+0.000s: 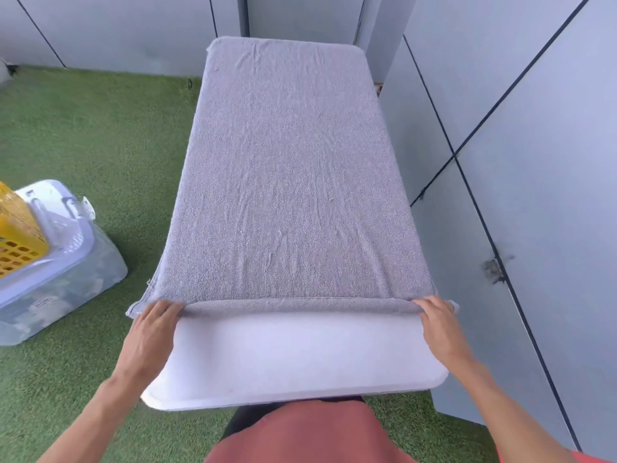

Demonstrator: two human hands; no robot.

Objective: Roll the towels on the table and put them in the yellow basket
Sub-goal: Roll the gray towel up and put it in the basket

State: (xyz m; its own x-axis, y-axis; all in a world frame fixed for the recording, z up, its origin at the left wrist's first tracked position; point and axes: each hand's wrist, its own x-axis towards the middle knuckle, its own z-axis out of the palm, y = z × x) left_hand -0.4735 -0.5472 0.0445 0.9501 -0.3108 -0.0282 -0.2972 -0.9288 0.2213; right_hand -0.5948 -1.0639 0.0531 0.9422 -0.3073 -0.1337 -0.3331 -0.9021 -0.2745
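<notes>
Grey terry towel [287, 175] – near hem pinched by left hand [152, 332] and right hand [439, 324]

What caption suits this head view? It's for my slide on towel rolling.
Both hands, left hand and right hand, grip the grey towel's near edge on the white table.

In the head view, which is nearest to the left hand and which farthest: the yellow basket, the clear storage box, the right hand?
From the left hand:
1. Clear storage box, on the grass to its left.
2. Yellow basket, on top of that box, farther left.
3. Right hand, at the towel's opposite corner.
</notes>
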